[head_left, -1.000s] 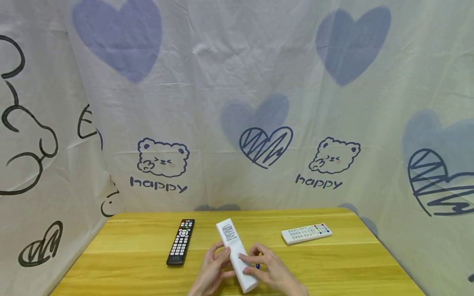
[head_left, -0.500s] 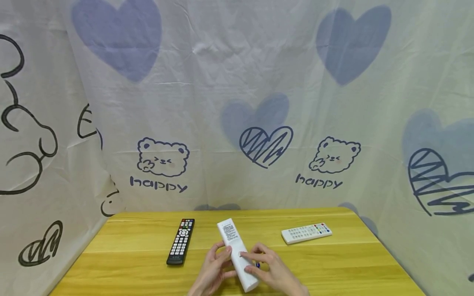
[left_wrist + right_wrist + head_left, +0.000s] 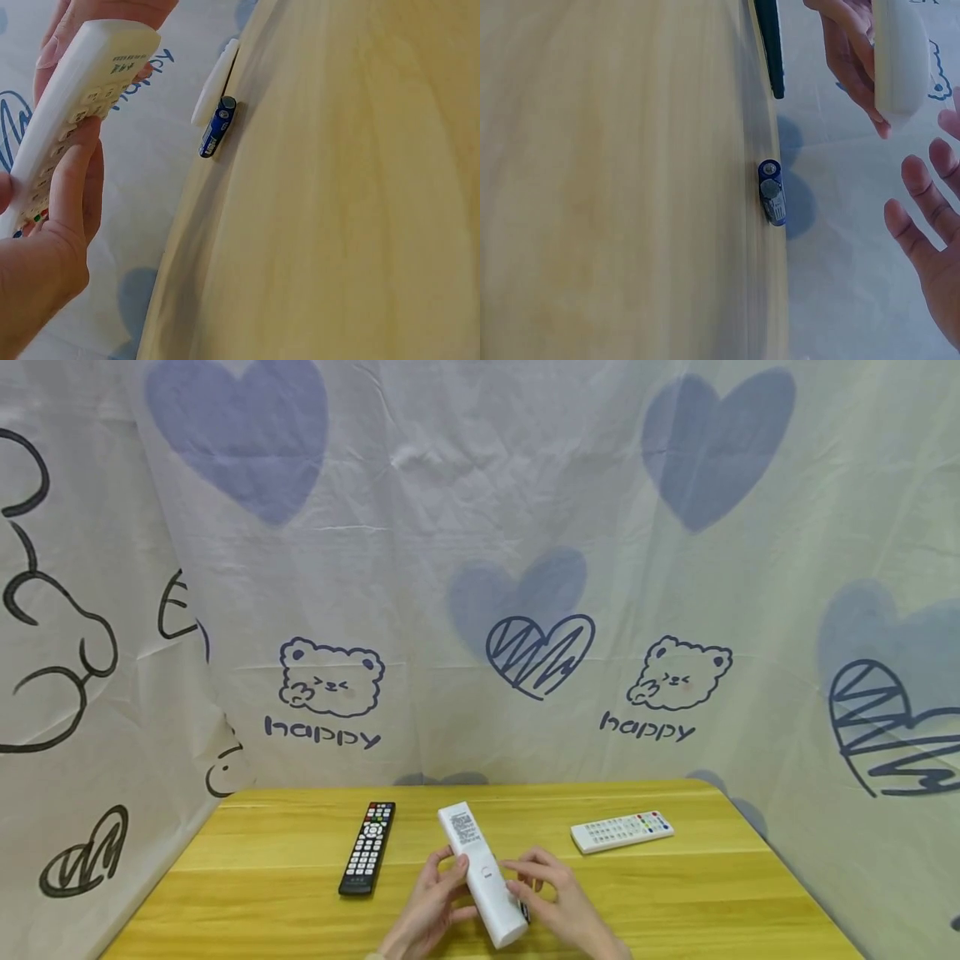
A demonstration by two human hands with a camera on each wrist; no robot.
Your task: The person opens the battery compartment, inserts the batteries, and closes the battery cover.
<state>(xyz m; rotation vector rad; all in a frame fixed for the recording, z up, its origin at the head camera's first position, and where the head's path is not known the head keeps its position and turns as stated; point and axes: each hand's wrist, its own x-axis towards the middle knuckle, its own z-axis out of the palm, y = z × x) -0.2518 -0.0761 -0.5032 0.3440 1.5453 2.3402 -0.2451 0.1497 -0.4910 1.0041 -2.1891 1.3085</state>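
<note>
My left hand [image 3: 431, 902] grips a white remote control [image 3: 480, 872] whose labelled back faces up in the head view. Its thumb lies along one edge, and in the left wrist view the fingers [image 3: 71, 176] reach under to the button side. Just right of the remote is my right hand [image 3: 555, 897], its fingers spread and loosely bent. The right wrist view shows a gap between those fingers [image 3: 922, 187] and the remote. Blue batteries [image 3: 771, 193] lie on the table under the hands, mostly hidden by the right hand in the head view.
A black remote control [image 3: 367, 849] lies on the wooden table [image 3: 247, 877] to the left. Another white remote control [image 3: 622, 832] with coloured buttons lies to the right. Printed cloth [image 3: 480, 527] hangs behind the table and along its sides.
My right hand's fingers have come off the back of the white remote and shifted slightly right, uncovering a small mark on it. The left hand keeps its grip.
</note>
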